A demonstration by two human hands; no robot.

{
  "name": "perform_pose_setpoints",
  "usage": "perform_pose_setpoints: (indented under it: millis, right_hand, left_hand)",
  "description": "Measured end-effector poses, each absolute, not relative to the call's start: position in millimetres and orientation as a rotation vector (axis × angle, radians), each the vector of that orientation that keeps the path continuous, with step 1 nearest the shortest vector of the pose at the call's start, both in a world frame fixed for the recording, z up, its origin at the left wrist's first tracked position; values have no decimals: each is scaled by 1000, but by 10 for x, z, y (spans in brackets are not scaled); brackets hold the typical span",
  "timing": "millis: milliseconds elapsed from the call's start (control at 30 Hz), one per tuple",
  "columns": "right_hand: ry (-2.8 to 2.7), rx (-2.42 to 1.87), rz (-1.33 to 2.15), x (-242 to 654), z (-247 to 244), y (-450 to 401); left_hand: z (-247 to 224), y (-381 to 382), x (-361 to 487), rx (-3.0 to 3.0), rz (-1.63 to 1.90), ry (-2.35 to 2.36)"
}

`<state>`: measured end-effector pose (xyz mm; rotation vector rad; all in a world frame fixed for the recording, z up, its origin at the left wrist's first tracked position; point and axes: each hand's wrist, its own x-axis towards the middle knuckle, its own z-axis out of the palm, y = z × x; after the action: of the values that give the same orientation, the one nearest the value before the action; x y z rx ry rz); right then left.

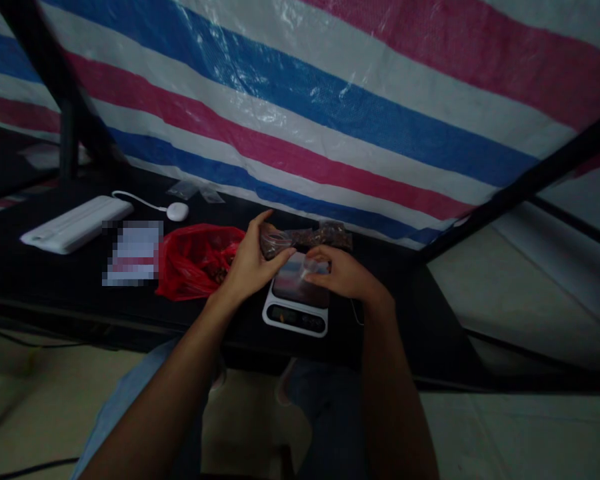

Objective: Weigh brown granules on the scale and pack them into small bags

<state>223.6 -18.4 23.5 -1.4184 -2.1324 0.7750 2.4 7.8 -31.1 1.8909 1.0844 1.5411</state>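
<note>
My left hand (253, 261) grips a small clear plastic bag (274, 241) between thumb and fingers, above the back edge of a white digital kitchen scale (295, 317). My right hand (343, 273) pinches a piece of clear plastic (310, 267) over the scale's glossy platform. I cannot tell whether that piece belongs to the same bag. Just behind the hands lies a clear package of dark brown pieces (333, 235). A red plastic bag (195, 261) with brownish pieces inside sits left of my left hand.
A black table carries a white rectangular device (75, 225) with a white cable, a small round white object (177, 211), a pixelated paper (133, 253) and small clear bags (193, 190). A striped tarp (300, 113) hangs behind. The table's front edge runs below the scale.
</note>
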Motion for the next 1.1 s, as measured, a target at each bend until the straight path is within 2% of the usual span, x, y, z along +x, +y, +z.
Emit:
perform_pose_setpoints:
  millis: [133,267,433,600,733,967,1100]
  right_hand:
    - [-2214,-1520,489,2075,400,-411]
    - [-2495,-1647,629,1736,487,-697]
    - [-2654,-1649,444,1488,328,-832]
    - [-2484,-1424,553,1681,393,-704]
    - [-2141,-1308,482,1871,593,-530]
    - [-2106,-1140,522,1844,595,-373]
    - [-2065,-1197,527,1885,599,-361]
  left_hand:
    - [-260,48,1,1791,1512,1135]
    - [-258,38,-42,1790,1509,1178]
    - [-270,48,-101,1867,1470,1087]
    - [-222,4,-151,1915,1247,1012]
    - [-212,-59,-125,2010,1092,949]
    - [-210,-92,-31,1979,1169,845]
    - [-196,-88,-33,1875,1262,826]
